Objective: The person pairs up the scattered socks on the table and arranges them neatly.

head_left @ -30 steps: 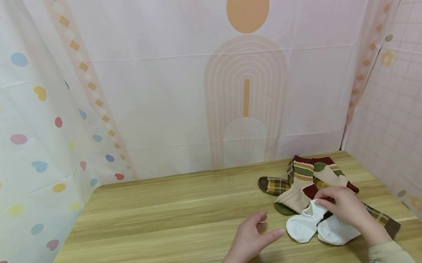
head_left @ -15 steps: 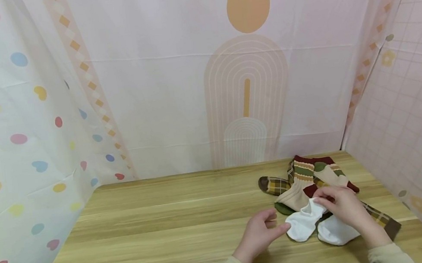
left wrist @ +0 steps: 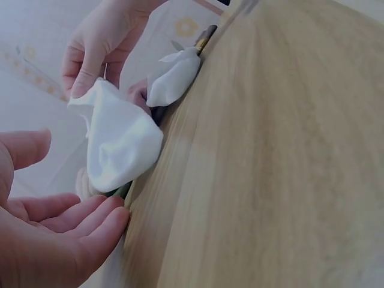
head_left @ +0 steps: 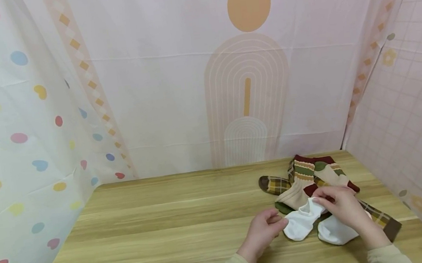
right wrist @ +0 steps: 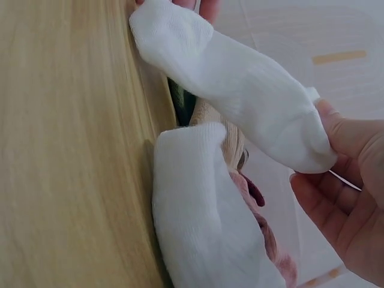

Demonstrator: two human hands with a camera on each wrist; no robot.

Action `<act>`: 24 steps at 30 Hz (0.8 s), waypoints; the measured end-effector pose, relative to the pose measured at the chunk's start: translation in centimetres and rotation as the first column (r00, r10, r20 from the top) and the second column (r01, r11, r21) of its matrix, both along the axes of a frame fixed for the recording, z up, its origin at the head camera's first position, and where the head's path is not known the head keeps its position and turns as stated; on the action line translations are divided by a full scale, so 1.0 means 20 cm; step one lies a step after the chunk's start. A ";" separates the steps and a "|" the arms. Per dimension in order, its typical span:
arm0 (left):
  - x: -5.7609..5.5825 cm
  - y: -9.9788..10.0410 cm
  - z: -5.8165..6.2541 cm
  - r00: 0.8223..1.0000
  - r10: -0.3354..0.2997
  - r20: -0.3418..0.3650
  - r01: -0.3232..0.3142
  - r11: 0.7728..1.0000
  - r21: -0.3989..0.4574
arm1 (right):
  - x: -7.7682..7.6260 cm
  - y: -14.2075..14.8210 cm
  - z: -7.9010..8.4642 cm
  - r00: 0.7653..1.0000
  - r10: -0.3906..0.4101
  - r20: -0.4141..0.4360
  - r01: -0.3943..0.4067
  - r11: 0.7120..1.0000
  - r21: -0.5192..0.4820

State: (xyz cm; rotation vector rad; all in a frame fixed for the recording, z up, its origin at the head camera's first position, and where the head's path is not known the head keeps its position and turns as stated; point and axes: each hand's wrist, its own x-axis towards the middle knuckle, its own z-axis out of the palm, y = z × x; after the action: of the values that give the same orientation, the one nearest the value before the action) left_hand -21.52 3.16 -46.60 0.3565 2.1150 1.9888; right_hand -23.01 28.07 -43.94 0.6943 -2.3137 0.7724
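Note:
In the head view my right hand pinches the cuff of a white ankle sock between thumb and fingertips. The sock hangs tilted, its toe toward my left hand. My left fingers are extended with the thumb held apart, and in the left wrist view the fingertips lie right at the sock's toe. Below my right hand a second white ankle sock lies on the table, also large in the right wrist view, where its near end is cut off by the frame.
Behind the white socks lie beige socks with striped cuffs and dark red heels. A brown plaid sock shows at the pile's left, and more plaid sticks out right of my right wrist. Patterned cloths hang around the wooden table.
My left hand has moved right, up to the sock's toe. The white sock in my right hand has swung slightly left; my right hand has stayed nearly in place.

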 end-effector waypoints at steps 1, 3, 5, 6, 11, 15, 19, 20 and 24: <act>0.00 0.00 0.00 1.000 0.000 0.017 0.000 1.000 0.016 | 0.00 0.00 0.00 1.000 0.002 0.000 -0.002 1.000 -0.005; 0.00 0.01 0.00 0.999 0.001 0.046 -0.003 0.999 0.040 | 0.00 -0.01 0.00 1.000 0.000 -0.001 0.000 1.000 -0.011; 0.00 0.02 -0.01 0.997 0.009 0.076 -0.013 0.998 0.054 | 0.00 -0.01 0.00 1.000 -0.006 0.002 0.006 1.000 -0.015; 0.00 0.02 -0.01 0.996 0.013 0.088 -0.018 0.998 0.059 | 0.01 -0.01 0.01 1.000 -0.011 0.006 0.011 1.000 -0.017; -0.01 0.03 -0.02 0.991 0.041 0.131 -0.054 0.994 0.096 | 0.02 -0.03 0.01 0.997 -0.042 0.060 0.044 0.998 -0.039; -0.01 0.03 -0.04 0.988 0.073 0.136 -0.096 0.981 0.169 | 0.03 -0.04 0.01 0.986 -0.051 0.158 0.068 0.992 -0.106; -0.02 0.03 -0.06 0.985 0.104 0.139 -0.135 0.964 0.229 | 0.03 -0.06 0.01 0.965 -0.043 0.260 0.092 0.979 -0.180; -0.02 0.03 -0.06 0.983 0.113 0.142 -0.145 0.961 0.237 | 0.04 -0.06 0.01 0.956 -0.031 0.291 0.094 0.975 -0.203; -0.03 0.03 -0.07 0.979 0.141 0.150 -0.177 0.949 0.260 | 0.04 -0.07 0.01 0.920 0.005 0.392 0.113 0.954 -0.277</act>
State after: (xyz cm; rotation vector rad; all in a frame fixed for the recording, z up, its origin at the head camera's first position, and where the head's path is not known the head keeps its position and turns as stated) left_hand -22.18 3.86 -48.01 0.0966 1.8467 2.3337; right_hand -22.19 26.63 -43.68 0.3618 -2.4717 1.2960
